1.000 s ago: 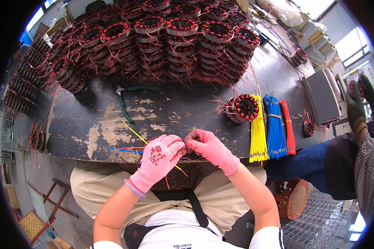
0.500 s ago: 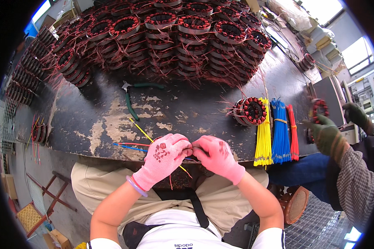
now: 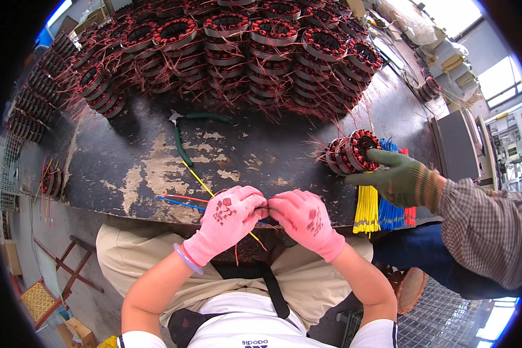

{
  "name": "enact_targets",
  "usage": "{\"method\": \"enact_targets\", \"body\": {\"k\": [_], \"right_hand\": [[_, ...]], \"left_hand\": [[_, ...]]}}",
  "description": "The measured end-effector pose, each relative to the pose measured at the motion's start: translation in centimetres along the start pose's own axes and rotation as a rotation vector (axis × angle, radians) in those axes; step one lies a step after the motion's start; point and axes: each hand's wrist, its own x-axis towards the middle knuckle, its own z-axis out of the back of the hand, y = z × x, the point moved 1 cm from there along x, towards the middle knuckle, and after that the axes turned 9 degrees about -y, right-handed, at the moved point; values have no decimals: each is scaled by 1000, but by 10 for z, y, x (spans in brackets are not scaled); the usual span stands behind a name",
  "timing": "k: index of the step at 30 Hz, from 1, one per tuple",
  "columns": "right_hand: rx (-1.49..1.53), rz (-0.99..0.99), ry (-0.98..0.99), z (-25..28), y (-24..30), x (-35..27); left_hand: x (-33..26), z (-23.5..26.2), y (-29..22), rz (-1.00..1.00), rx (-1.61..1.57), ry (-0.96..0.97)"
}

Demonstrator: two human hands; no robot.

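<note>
Both my hands wear pink gloves and meet at the fingertips just over the table's near edge. My left hand (image 3: pixel 229 217) is closed round a yellow wire (image 3: pixel 198 179), a red wire (image 3: pixel 185 198) and a blue wire (image 3: pixel 177 202), which stick out on both sides of it. My right hand (image 3: pixel 305 223) pinches at the left fingertips; what lies in the pinch is too small and covered to make out. A thin reddish wire end (image 3: pixel 236 255) hangs below the left hand.
Green-handled cutting pliers (image 3: pixel 181 139) lie beyond my hands. Stators with red windings (image 3: pixel 272 32) are stacked along the back. At right, a co-worker's green-gloved hand (image 3: pixel 409 180) holds a stator (image 3: pixel 363 143) against others, above yellow (image 3: pixel 366 211), blue (image 3: pixel 391 216) and red wire bundles (image 3: pixel 410 216).
The co-worker's hand has come in from the right and brought a stator to the ones beside the wire bundles. My right hand has turned slightly; my left has barely moved.
</note>
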Motion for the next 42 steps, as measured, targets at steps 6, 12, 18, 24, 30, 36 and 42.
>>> {"method": "enact_targets", "body": {"k": [6,12,18,24,30,36,42], "right_hand": [[488,-806,245,8,4,16],[-317,75,-121,6,20,-2],[785,-933,299,-2,0,-4],[93,-219,110,16,9,2],[473,-619,243,2,-4,2],[315,-562,120,6,2,-2],[-306,105,-79,2,8,-9]], "left_hand": [[-2,2,1,-26,-5,5],[-3,0,2,-8,-40,-2],[-1,3,0,-2,-77,47],[-1,0,1,-35,-59,23],[2,4,-4,-14,-65,81],[1,3,-1,-6,-107,63],[2,5,-3,0,-73,74]]}}
